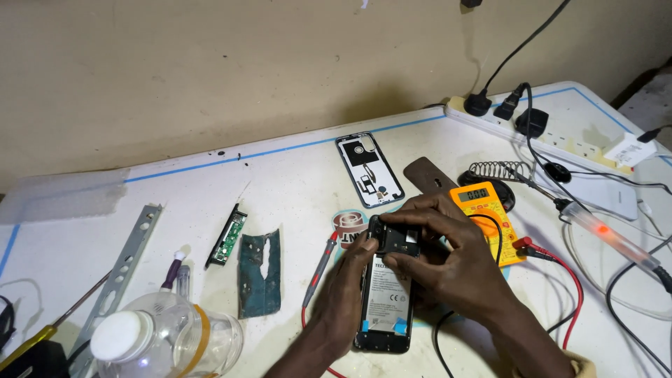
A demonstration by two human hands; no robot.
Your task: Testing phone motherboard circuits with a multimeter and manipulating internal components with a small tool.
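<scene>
**Both hands on an opened phone**

Head view: near the worktop's front edge, the opened phone point(386, 294) lies flat. The left hand point(344, 294) grips its left side; the right hand point(448, 259) pinches a black cover piece point(396, 238) at its top. A yellow meter point(486, 213) sits just behind.
</scene>
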